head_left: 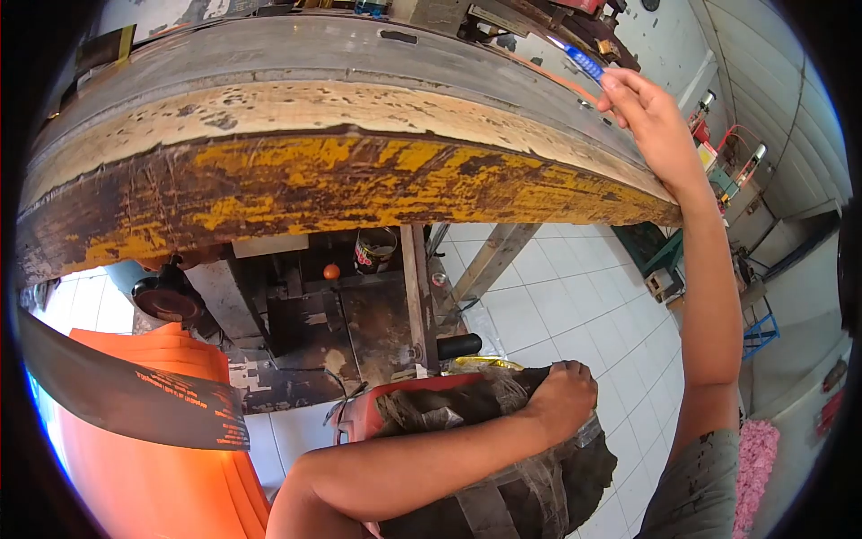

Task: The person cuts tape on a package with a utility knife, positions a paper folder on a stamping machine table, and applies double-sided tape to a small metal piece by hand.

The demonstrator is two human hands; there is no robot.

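Observation:
At the upper right my right hand [645,121] is raised over the workbench [269,112]. Its thumb and fingers pinch a slim blue-handled tool [585,65] whose pale pointed tip faces up and left; its exact kind is unclear. My left arm reaches across a stool seat [503,449] wrapped in dark, worn covering and strips of tape. The left hand [566,400] lies at the seat's far right edge, its fingers curled over the covering. A red part [359,418] of the stool shows beneath the wrapping.
The bench's thick front edge [359,175] has chipped yellow paint. Orange sheets [162,458] and a dark sheet with orange print [135,386] stand at left. Below the bench are a can [374,250], a small orange ball [331,271] and a wooden leg [494,260]. A pink fluffy thing [756,472] lies at right.

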